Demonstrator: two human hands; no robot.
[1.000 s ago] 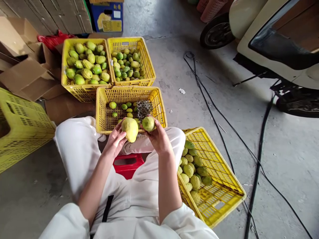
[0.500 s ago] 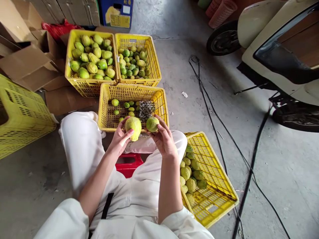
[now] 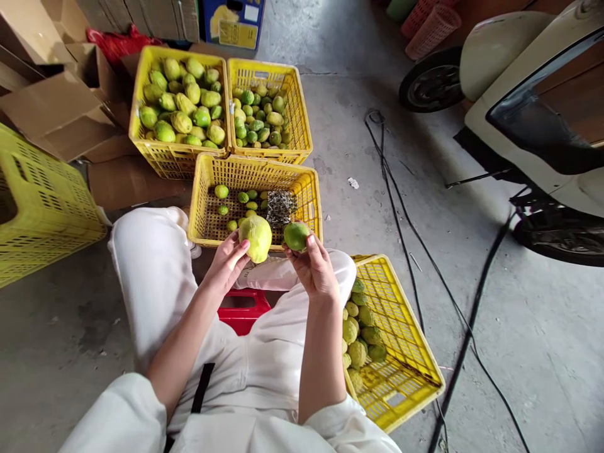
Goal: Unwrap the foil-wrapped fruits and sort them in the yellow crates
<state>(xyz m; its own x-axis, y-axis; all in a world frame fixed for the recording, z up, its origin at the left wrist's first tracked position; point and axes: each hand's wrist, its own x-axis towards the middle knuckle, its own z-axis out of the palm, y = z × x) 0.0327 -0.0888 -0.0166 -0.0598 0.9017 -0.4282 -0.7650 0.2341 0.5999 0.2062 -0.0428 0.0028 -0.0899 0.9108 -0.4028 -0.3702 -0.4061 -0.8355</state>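
- Concrete floor lies under everything; I see a scooter cut off by the frame's right side.
- Left hand grasps the large yellow-green fruit, which I see against the middle crate's near edge, long axis running toward the lap, narrower end nearest it.
- Right hand pinches the small green fruit by the crate's near right corner; fingers cover part, so I can't tell its long axis.
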